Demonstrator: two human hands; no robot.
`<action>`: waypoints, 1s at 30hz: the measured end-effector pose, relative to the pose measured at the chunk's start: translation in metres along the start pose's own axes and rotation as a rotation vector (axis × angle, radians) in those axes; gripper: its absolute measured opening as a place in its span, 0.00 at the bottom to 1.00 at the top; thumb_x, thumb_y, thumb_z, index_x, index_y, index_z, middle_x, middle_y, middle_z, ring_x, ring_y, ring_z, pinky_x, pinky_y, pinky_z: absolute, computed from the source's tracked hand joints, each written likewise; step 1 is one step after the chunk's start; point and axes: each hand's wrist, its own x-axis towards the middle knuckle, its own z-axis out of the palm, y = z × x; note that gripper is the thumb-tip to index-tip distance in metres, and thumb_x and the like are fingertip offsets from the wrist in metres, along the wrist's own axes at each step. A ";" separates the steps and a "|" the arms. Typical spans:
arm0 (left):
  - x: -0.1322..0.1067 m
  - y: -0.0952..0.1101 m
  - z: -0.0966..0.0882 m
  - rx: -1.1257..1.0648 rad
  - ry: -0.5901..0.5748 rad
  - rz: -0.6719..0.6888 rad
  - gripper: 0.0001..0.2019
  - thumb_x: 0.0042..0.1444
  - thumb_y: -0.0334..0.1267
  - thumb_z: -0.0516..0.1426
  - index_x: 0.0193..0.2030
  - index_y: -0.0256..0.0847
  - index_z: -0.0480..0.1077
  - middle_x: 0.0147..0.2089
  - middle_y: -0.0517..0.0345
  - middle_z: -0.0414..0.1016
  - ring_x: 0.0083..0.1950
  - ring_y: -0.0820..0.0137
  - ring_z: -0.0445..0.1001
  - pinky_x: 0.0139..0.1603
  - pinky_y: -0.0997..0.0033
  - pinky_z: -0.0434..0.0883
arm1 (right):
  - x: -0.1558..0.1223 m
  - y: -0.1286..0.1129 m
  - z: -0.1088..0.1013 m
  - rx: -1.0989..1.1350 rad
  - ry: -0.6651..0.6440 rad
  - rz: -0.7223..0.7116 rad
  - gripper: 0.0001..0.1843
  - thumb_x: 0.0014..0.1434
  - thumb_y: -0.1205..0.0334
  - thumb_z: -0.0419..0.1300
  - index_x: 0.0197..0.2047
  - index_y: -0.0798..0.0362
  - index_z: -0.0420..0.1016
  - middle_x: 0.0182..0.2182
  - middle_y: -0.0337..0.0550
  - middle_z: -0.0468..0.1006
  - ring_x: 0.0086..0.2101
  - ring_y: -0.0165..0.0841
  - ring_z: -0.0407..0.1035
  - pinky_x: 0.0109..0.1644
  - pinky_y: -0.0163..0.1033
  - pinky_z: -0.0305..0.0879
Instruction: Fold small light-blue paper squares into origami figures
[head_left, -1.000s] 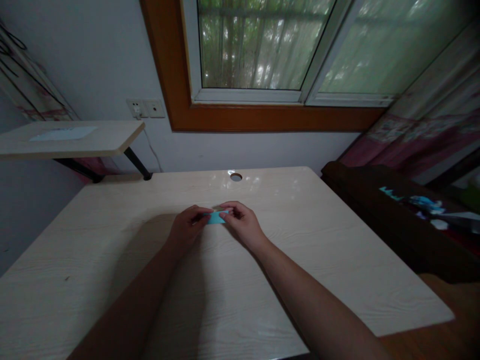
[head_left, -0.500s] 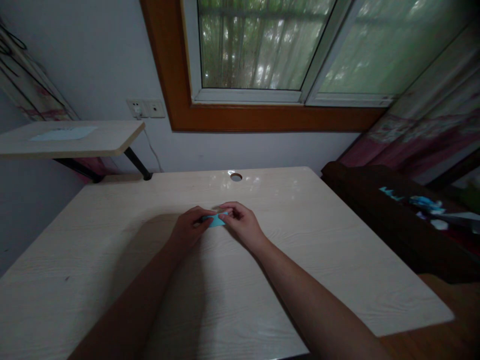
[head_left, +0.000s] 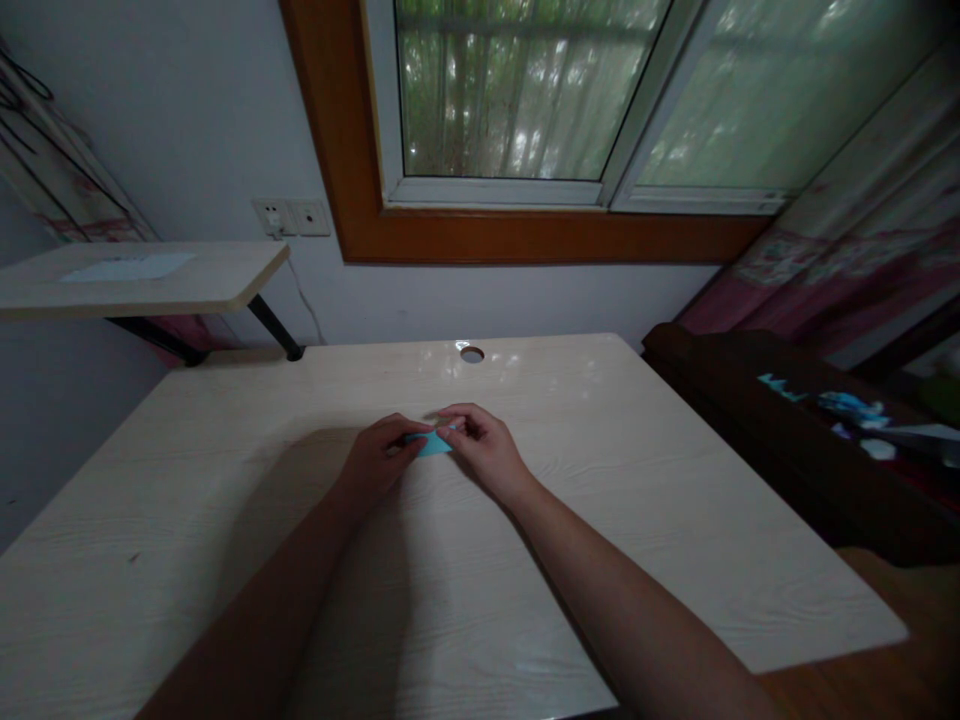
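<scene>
Between my two hands is a small piece of light-blue paper (head_left: 435,445), partly covered by the fingers. My left hand (head_left: 381,450) pinches its left side between thumb and forefinger. On the other side, my right hand (head_left: 480,440) grips the right part, with the thumb on the near face and fingers curled behind. Both hands are close together, just over the pale wood-grain desk (head_left: 600,530). The paper's fold details are too small to make out.
A raised shelf (head_left: 225,285) on black legs stands at the back left, with a white sheet (head_left: 131,266) on it. A round cable hole (head_left: 472,354) is near the desk's back edge. Dark furniture (head_left: 720,430) with blue items (head_left: 855,408) stands at the right.
The fingers have shifted very slightly on the light-blue paper, whose visible shape has changed a little. Both arms stay in place.
</scene>
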 end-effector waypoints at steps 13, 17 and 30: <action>0.000 0.003 0.000 0.016 0.004 0.018 0.09 0.60 0.37 0.58 0.45 0.42 0.77 0.36 0.57 0.75 0.37 0.72 0.73 0.37 0.75 0.69 | 0.000 0.004 0.000 0.020 -0.004 0.000 0.13 0.56 0.57 0.66 0.45 0.50 0.78 0.29 0.38 0.75 0.30 0.30 0.67 0.36 0.36 0.62; 0.000 0.004 0.000 0.022 0.006 0.009 0.09 0.59 0.36 0.59 0.45 0.42 0.77 0.35 0.58 0.74 0.35 0.72 0.72 0.36 0.75 0.68 | 0.000 0.003 0.000 0.024 -0.006 -0.001 0.13 0.56 0.57 0.66 0.45 0.51 0.78 0.29 0.38 0.75 0.30 0.30 0.67 0.36 0.36 0.62; 0.000 0.001 0.000 0.001 0.004 0.033 0.10 0.60 0.35 0.59 0.48 0.44 0.77 0.36 0.58 0.74 0.36 0.73 0.72 0.37 0.75 0.68 | 0.001 0.001 0.001 0.027 0.006 0.009 0.13 0.55 0.57 0.66 0.43 0.51 0.78 0.29 0.38 0.75 0.29 0.30 0.66 0.35 0.36 0.62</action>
